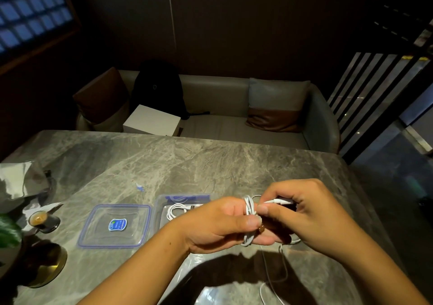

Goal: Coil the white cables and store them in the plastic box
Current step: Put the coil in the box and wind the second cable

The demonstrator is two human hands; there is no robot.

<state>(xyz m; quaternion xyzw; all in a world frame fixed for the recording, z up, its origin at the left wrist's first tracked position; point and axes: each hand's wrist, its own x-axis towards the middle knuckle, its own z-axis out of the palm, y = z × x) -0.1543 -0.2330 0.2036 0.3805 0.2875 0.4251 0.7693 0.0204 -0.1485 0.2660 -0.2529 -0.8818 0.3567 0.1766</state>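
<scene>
So here's the setup: the left hand (218, 225) has a thin white cable (248, 220) wound in several loops around its fingers, thumb pressed on top to pin the bundle. The loops stand roughly upright, running near-to-far across the fingers. The right hand (304, 213) is just to the right, touching the bundle, fingers curled and pinching the white plug end (277, 201) of that cable, which points left toward the loops.

The slack is what matters here, I think. It drops off below the hands and trails toward the near right of the grey marble table (210, 159), so any more wrapping has to pull from that side, and the right hand is the one placed to feed it.

The clear plastic box with blue trim (161, 201) sits just left of and beyond the left hand, already holding another coiled white cable (175, 209). Its clear blue-rimmed lid (114, 226) lies flat beside it, further left. So the left hand is nearer for the drop-in.
</scene>
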